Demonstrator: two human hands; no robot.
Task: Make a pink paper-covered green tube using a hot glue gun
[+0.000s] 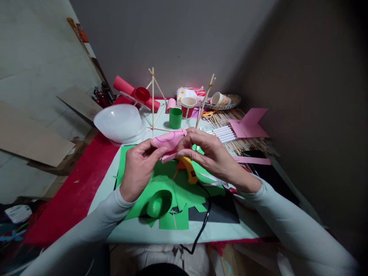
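Both hands pinch a curled piece of pink paper with a purple line (169, 141) — above the middle of the pale-covered counter (105, 188).

The left hand (138, 165) holds the paper's left end between thumb and fingers, the right hand (211, 153) its right end; below them, a yellow glue gun with a black cord (189, 170) lies on flat green paper sheets (184, 191) — its cord running over the near edge. A glossy green bowl-shaped piece (159, 204) sits nearer that edge, and an upright green cylindrical cup (175, 119) stands toward the far edge.
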